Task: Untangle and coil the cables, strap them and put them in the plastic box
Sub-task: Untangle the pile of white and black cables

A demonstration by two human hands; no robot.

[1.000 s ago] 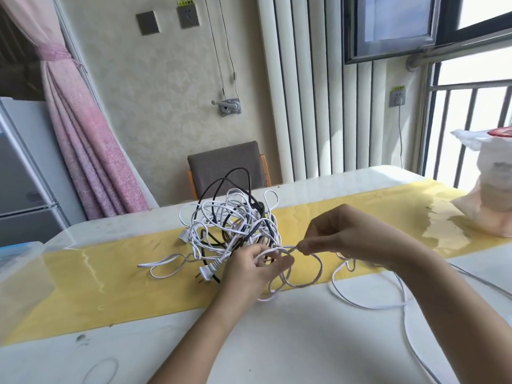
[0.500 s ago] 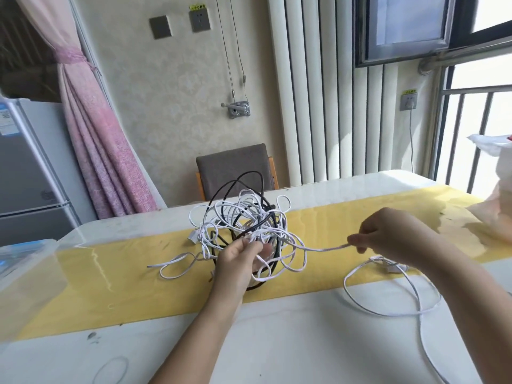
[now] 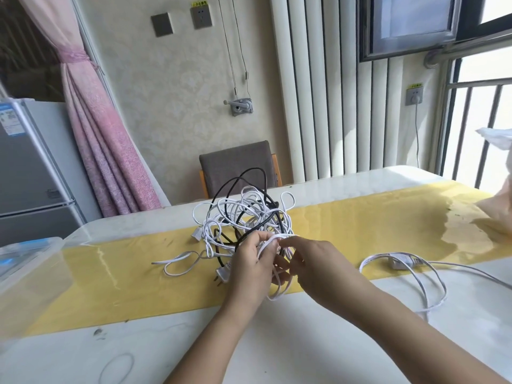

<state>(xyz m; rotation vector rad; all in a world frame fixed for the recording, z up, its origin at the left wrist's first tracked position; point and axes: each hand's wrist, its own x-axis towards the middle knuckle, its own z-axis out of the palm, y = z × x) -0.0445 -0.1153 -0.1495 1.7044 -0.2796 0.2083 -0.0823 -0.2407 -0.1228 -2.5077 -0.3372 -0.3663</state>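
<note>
On the yellow table runner (image 3: pixel 360 225) we see the cable tangle (image 3: pixel 243 214); the left hand (image 3: pixel 250 268) curls round its near strands, the right hand (image 3: pixel 313 261) pinches a white loop (image 3: pixel 264 246). The fridge sticker (image 3: pixel 9 120) is unreadable to us.

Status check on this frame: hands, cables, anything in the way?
Left hand grips the tangle. Right hand pinches a white strand there. Black cable knotted in, nothing coiled. Plastic box far left, nothing blocking.

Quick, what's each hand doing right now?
Left hand: holding loops of the cable tangle.
Right hand: pinching a white cable from that tangle.
</note>
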